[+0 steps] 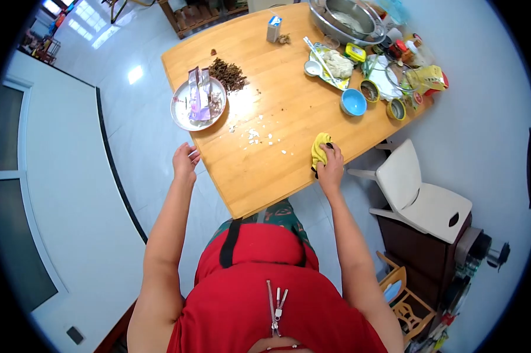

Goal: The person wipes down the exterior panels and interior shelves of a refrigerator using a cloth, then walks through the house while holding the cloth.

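My right hand (331, 167) grips a yellow cloth (320, 150) with dark edging, near the table's front right edge. The cloth is bunched and touches the wooden table (265, 170). By the table's left edge, my left hand (186, 159) is held with loosely bent fingers and nothing in it. Scattered white bits (254, 136) lie on the tabletop between my hands. Beyond my left hand stands a white plate (179, 112) bearing a purple-and-white packet (199, 97). A heap of dark brown dried pieces (227, 73) lies right behind the plate.
A blue bowl (354, 103), a tray with dough (338, 63), a small carton (274, 28) and a large metal basin (319, 22) stand farther back. Jars and bottles crowd the right side by the wall. A white chair (424, 194) stands right of the table.
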Demonstrator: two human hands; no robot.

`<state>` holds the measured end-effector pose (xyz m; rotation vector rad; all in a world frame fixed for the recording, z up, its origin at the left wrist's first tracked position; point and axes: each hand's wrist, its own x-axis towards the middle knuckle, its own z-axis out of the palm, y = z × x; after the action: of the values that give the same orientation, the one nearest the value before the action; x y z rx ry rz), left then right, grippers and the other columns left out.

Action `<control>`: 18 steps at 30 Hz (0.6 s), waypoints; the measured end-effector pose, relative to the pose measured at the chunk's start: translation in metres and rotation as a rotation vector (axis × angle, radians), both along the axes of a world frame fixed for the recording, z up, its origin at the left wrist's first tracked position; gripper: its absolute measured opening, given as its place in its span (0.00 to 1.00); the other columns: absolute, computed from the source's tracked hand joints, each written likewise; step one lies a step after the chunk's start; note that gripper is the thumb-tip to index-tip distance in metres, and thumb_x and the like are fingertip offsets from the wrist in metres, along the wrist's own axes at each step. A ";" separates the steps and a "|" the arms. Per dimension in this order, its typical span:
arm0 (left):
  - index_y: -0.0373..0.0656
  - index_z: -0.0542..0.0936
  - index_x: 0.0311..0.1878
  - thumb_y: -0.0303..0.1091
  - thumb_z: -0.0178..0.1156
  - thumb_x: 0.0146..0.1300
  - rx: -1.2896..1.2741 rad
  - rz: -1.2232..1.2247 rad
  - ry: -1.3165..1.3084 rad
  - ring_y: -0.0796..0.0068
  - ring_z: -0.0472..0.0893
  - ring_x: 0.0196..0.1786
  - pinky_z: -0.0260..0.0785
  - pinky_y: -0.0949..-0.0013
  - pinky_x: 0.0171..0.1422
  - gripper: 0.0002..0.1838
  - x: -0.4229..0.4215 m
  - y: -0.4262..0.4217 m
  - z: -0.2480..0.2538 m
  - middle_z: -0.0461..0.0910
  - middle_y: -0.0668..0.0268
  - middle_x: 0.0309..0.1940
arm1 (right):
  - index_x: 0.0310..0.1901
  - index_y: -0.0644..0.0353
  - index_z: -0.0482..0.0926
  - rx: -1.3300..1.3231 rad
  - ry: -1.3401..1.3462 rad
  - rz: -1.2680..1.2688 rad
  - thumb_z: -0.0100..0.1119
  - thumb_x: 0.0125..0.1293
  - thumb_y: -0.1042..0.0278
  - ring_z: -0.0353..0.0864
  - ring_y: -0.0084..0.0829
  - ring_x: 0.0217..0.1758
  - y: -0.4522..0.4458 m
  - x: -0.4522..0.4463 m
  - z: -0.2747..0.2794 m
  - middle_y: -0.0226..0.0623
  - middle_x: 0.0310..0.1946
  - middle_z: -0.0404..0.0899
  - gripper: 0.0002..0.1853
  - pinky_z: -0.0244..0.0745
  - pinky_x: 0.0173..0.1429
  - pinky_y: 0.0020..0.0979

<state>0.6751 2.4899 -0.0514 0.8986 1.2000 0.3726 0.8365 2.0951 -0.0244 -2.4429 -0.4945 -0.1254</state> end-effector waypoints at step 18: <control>0.44 0.62 0.66 0.26 0.47 0.68 -0.042 -0.149 -0.111 0.60 0.85 0.39 0.83 0.67 0.38 0.23 0.051 0.058 -0.044 0.80 0.51 0.45 | 0.55 0.57 0.78 0.129 0.203 -0.148 0.55 0.50 0.79 0.69 0.49 0.64 -0.051 -0.088 -0.026 0.49 0.60 0.69 0.27 0.63 0.69 0.38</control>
<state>0.7261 2.5477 -0.0955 0.9130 1.0289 0.2729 0.7488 2.0446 -0.0504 -2.3318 -0.2094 0.0283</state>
